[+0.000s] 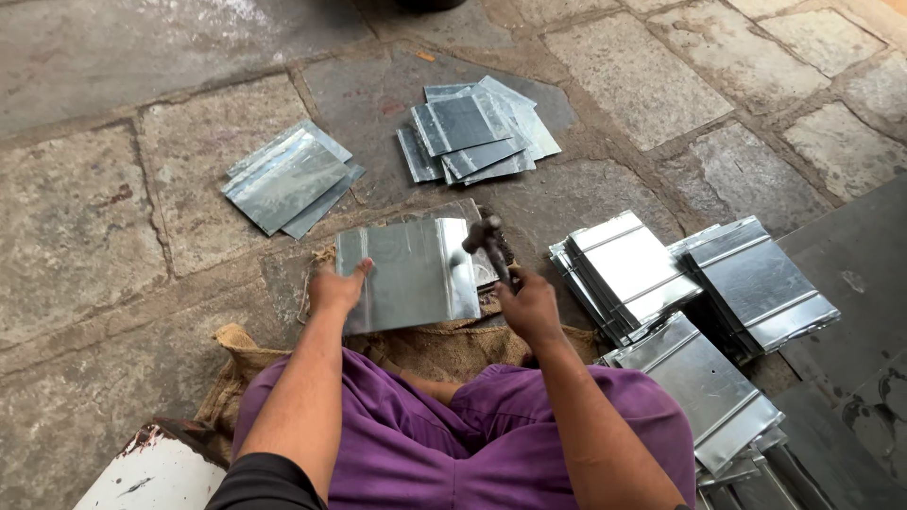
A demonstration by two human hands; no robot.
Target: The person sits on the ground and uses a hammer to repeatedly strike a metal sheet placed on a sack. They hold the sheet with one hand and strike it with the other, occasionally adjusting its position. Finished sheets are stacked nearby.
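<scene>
though held, hammer [487,247] head-forward, upright-tilted

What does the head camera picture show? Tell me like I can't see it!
A seated person's left hand holds a shiny metal sheet flat while the right hand grips a hammer over it. More metal sheets lie in piles on the stone floor.
</scene>
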